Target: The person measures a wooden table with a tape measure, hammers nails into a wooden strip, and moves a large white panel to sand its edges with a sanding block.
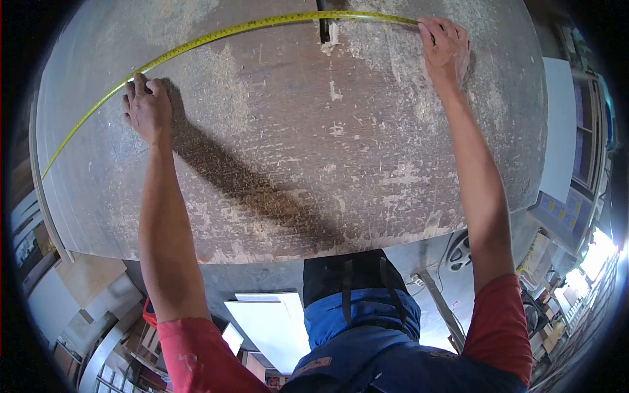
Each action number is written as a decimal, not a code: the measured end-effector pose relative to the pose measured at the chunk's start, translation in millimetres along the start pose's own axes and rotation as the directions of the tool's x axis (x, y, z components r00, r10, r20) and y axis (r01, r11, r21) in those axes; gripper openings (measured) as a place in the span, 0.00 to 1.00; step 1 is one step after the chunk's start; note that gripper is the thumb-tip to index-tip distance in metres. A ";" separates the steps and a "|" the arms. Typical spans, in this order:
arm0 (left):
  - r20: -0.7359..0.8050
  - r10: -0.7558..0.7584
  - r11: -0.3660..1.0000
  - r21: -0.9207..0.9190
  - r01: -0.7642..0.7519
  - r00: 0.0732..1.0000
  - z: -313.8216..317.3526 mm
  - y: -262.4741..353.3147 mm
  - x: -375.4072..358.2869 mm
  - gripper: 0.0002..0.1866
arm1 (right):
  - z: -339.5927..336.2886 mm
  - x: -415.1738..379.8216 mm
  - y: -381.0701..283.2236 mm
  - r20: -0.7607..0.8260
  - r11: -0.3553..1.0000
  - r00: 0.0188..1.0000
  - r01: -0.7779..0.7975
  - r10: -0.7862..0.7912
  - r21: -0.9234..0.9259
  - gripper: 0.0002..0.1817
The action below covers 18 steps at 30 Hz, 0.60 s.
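Observation:
A yellow tape measure [249,26] is stretched in a long curve across the worn, scuffed wooden tabletop [314,170]. My right hand [447,52] pinches its right end between thumb and fingers, near the far right of the table. On the left, my left hand [149,108] grips the blade with its fingertips, the fingers curled. Beyond that hand the blade runs on down toward the table's left edge. No tape case shows. A dark shadow of my left arm falls across the wood.
A dark slot [324,29] cuts into the tabletop beneath the tape. Sawdust [229,85] lies scattered over the surface. White panels [272,327] stand below the near edge, beside my legs. Boards [85,281] are stacked at the left, and a pale panel [559,131] stands at the right.

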<state>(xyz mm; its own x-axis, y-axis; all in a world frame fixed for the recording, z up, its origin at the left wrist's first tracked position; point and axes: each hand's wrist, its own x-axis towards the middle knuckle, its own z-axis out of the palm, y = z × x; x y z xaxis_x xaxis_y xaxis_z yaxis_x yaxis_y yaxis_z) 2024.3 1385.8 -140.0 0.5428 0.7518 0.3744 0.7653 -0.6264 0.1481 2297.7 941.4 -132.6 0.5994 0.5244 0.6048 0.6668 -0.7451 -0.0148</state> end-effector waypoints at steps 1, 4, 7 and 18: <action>-0.001 0.006 1.000 -0.002 -0.006 1.000 0.9 0.1 0.9 0.30 | 0.3 0.2 0.7 -0.008 1.000 1.000 0.012 -0.012 0.009 0.09; 0.015 -0.017 0.999 0.029 0.017 1.000 2.9 -1.3 1.6 0.30 | 4.4 0.8 4.9 -0.041 0.999 0.999 0.034 -0.033 0.031 0.09; 0.003 -0.011 1.000 0.014 0.011 1.000 3.5 -1.6 2.1 0.30 | 3.1 -0.6 6.4 -0.051 0.999 0.998 0.046 -0.045 0.016 0.09; 0.020 0.001 0.999 0.051 -0.002 1.000 5.2 -5.1 2.9 0.30 | -21.9 6.6 -21.2 0.283 0.964 0.922 -0.255 0.266 -0.075 0.12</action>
<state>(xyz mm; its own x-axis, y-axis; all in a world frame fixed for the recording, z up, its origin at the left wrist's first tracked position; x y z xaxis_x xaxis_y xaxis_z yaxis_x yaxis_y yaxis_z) 2023.7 1392.3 -144.4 0.5500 0.7552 0.3565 0.7811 -0.6163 0.1005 2277.8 951.6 -110.8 0.8549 0.4020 0.3281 0.4568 -0.8829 -0.1085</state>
